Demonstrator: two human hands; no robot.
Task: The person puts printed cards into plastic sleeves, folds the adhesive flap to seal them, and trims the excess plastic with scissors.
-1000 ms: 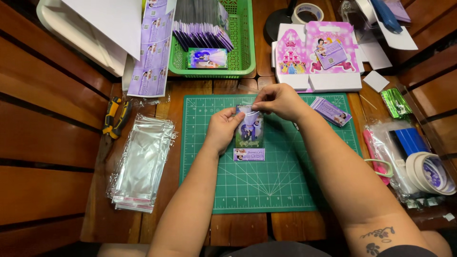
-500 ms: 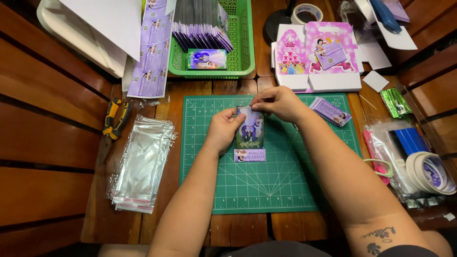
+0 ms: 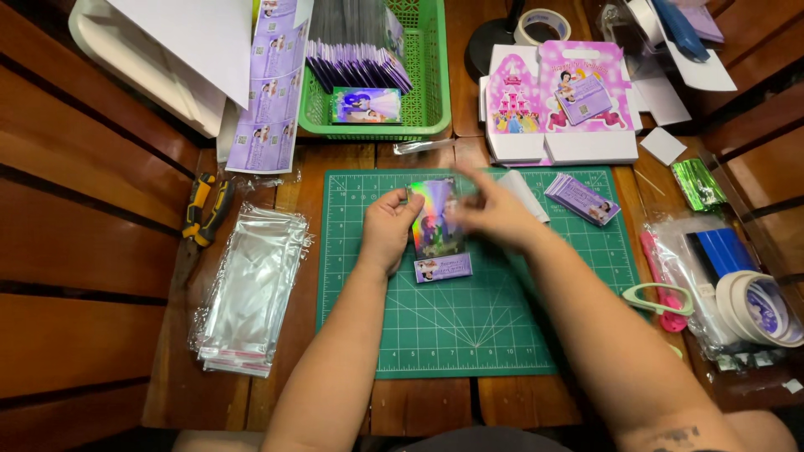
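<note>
The left hand (image 3: 387,230) is curled with its fingertips pinching the upper left edge of a shiny holographic packet (image 3: 436,230), while the right hand (image 3: 494,213) is blurred over the packet's upper right edge, its fingers lying on or just above it; whether they pinch cannot be told. The packet lies near the middle of the green cutting mat (image 3: 469,335), its long axis running from 12 to 6 o'clock, with a purple label card (image 3: 442,269) at the 6 o'clock end and the end between the hands toward 12. At 2 o'clock from the packet a small stack of purple cards (image 3: 582,198) sits on the mat's upper right corner. At 9 o'clock, off the mat, a pile of clear sleeves (image 3: 249,289) lies on the wooden table (image 3: 419,406), with yellow-handled pliers (image 3: 205,209) beyond it. At 12 o'clock stands a green basket (image 3: 431,92) holding more purple packets, and at 1 o'clock a flat pink printed box (image 3: 559,105). Tape rolls (image 3: 754,308) rest at 3 o'clock.
</note>
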